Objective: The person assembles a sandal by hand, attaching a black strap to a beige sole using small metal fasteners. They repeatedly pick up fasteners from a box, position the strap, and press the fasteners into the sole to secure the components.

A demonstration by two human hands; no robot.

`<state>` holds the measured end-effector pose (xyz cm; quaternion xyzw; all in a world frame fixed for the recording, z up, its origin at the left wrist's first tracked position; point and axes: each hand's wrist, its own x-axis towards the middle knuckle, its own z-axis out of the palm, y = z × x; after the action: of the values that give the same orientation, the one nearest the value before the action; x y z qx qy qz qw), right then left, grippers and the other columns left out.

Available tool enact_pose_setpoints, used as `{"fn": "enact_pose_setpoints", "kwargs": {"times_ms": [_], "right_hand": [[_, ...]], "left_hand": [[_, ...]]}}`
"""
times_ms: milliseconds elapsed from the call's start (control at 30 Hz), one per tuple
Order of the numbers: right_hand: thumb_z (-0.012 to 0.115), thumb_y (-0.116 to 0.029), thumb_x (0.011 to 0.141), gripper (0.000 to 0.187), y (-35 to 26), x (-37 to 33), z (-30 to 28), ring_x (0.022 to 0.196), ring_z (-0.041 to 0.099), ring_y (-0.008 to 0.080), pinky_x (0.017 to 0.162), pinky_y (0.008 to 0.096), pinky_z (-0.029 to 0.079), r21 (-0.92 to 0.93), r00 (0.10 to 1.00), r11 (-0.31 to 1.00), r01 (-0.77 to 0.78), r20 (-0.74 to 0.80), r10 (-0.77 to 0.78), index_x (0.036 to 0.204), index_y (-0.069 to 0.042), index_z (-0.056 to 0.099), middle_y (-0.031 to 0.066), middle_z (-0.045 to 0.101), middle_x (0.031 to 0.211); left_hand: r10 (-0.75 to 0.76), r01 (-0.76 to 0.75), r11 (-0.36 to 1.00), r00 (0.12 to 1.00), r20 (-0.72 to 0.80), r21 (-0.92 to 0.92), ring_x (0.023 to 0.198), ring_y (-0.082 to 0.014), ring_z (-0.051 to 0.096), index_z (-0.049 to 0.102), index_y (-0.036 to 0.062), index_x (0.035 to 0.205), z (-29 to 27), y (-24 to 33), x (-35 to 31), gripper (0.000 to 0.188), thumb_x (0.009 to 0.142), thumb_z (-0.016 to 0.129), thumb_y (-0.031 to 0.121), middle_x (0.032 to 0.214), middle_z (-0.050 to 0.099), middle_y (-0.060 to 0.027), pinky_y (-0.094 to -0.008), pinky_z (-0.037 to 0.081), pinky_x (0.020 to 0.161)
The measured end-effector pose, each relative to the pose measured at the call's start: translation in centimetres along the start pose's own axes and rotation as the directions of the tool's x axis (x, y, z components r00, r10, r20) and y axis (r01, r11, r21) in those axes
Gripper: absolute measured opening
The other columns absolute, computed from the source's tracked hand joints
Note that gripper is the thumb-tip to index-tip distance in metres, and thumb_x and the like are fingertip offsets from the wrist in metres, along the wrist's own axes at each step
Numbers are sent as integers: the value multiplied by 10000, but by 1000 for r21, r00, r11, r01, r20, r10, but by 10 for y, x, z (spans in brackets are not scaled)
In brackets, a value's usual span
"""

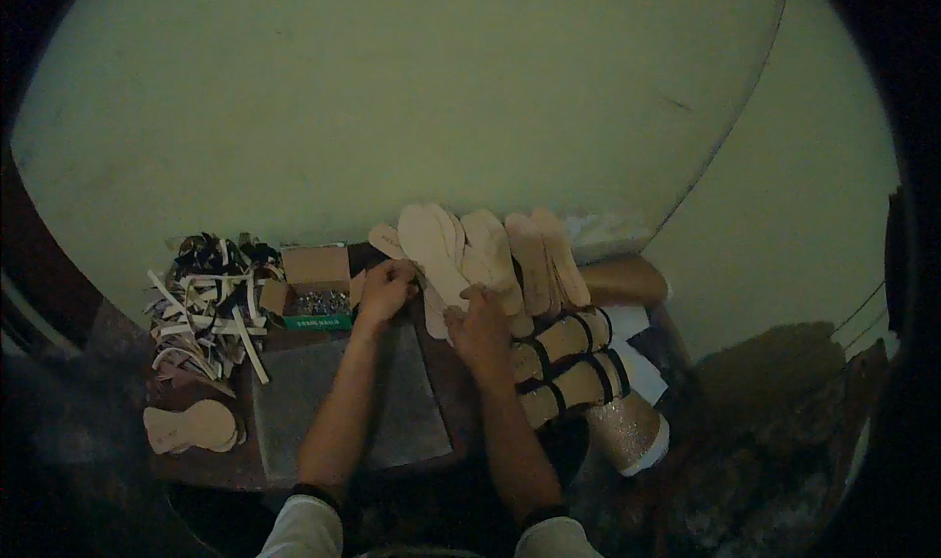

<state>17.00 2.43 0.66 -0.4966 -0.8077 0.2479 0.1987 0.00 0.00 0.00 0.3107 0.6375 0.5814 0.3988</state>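
Pale tan shoe insoles stand fanned out along the far side of the low table. My right hand (480, 330) grips the lower end of one insole (427, 249), which leans up against the others. My left hand (389, 288) is closed, its fingers curled, just beside that insole and right of an open cardboard box of small nails (320, 303). Whether anything is between the left fingers is too dark to tell. A dark grey square slab (402, 401) lies beneath my forearms.
A heap of cut strips and scraps (211, 308) fills the table's left side. Several stacked insoles (193, 427) lie at its near left corner. Sandal pieces with black straps (578, 377) and a glittery piece (627, 435) lie at the right. A green wall (441, 97) stands behind.
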Motion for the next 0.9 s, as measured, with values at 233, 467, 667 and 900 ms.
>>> {"fn": "enact_pose_setpoints", "kwargs": {"times_ms": [233, 467, 667, 900], "right_hand": [[702, -154, 684, 557, -10, 6, 33, 1048, 469, 399, 908, 458, 398, -66, 970, 995, -71, -237, 53, 1158, 7, 459, 229, 480, 1105], [714, -196, 683, 580, -6, 7, 11, 1040, 502, 380, 854, 457, 453, -149, 961, 977, -151, -253, 110, 1171, -31, 447, 193, 475, 1137], [724, -194, 635, 519, -35, -35, -29, 1044, 509, 348, 896, 422, 430, -70, 974, 997, 24, -222, -39, 1114, -66, 570, 162, 542, 1091], [721, -165, 641, 507, -46, -96, -44, 1068, 509, 317, 925, 402, 419, 82, 907, 907, 412, 54, -417, 1123, -98, 579, 123, 551, 1147]], "left_hand": [[374, -270, 896, 886, -273, 351, 842, -262, 638, 531, -68, 1114, -10, -32, 87, 390, 782, 590, 130, 948, 632, -203, -342, 491, 715], [268, -182, 907, 946, -185, 379, 910, -271, 620, 564, -50, 1074, 17, -3, 110, 431, 730, 652, 194, 954, 628, -200, -360, 488, 770], [266, -252, 962, 950, -163, 104, 663, -139, 560, 610, -22, 990, -19, 53, 61, 289, 802, 629, 197, 779, 617, -88, -279, 463, 599], [249, -238, 954, 968, -40, 181, 735, -92, 547, 601, 2, 1029, -136, 87, -116, 245, 846, 616, 164, 854, 622, -40, -241, 440, 640]]}}
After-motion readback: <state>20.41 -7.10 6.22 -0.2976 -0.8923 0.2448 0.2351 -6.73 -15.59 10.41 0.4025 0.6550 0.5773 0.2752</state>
